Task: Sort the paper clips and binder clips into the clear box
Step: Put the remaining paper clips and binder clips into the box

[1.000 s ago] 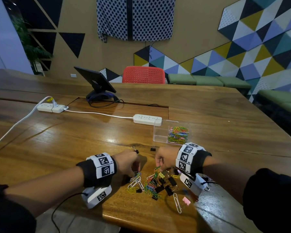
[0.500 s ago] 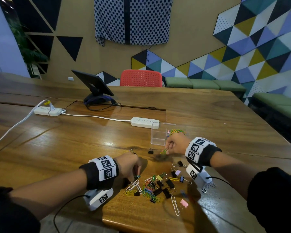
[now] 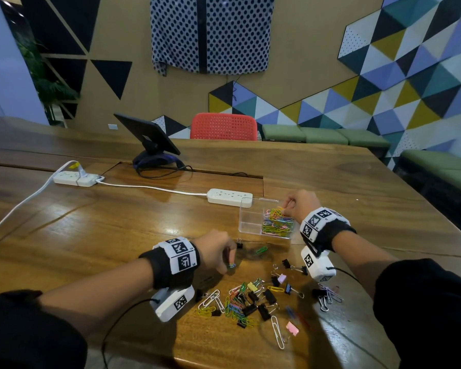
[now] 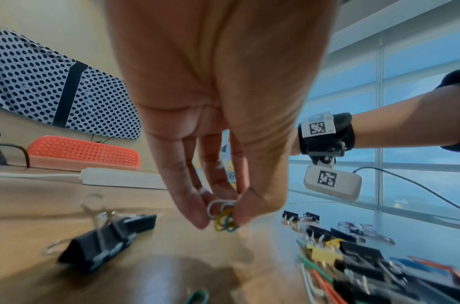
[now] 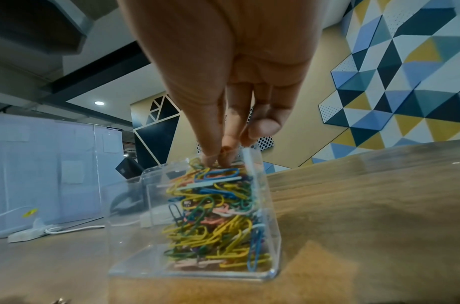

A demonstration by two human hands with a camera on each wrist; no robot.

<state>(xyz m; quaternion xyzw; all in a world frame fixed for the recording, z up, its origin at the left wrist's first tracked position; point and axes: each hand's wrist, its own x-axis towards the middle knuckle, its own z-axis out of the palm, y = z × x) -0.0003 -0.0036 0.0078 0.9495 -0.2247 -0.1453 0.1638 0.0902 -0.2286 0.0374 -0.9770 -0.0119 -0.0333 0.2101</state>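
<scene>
Nearest the counter's [image 3: 96,235] front edge lies the unsorted heap [image 3: 250,302]: black binder clips with wire handles, one yellow and a couple of pink ones, tangled with thin wire paper clips in green, yellow, blue and white, plus one long white clip by the edge. Just beyond the heap, the left hand [image 3: 216,251] pinches a small bunch of paper clips [image 4: 223,214], white, yellow and blue, between thumb and fingertips, its grip closed on them just above the wood beside a black binder clip [image 4: 106,230]. Farther on, toward the right side, stands the clear box [image 3: 246,219], its right compartment heaped with coloured paper clips [image 5: 218,216] and its left compartments looking empty. The right hand [image 3: 302,203] hovers over that heap with fingertips [image 5: 210,160] drawn together touching the top clips; whether its grip has anything in it, I cannot tell. To do this well, let go low inside the walls so nothing springs out, and keep binder clips for an empty compartment.
</scene>
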